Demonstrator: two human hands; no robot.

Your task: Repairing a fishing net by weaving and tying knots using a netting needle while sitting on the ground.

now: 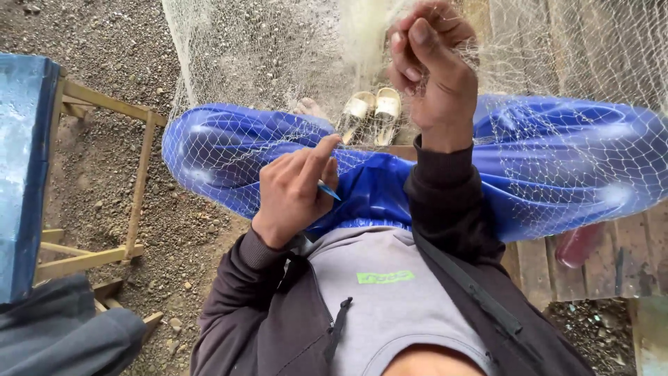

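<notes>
A fine white fishing net [264,63] drapes over my lap and my shiny blue trousers [557,160]. My left hand [296,191] rests low against my left thigh, pinching a slim blue netting needle [330,191] between thumb and fingers. My right hand [431,66] is raised in front of me, fingers closed on a bunched part of the mesh. I wear a grey top under a dark open jacket [264,320], with a black strap [473,285] crossing my chest.
A blue-topped wooden-framed bench [24,174] stands at the left on gravel ground [104,49]. A pair of pale sandals [372,115] and a bare foot [309,108] lie beyond my knees. Wooden planks [605,264] and a red object [577,244] are at right. Dark grey cloth [62,334] sits bottom left.
</notes>
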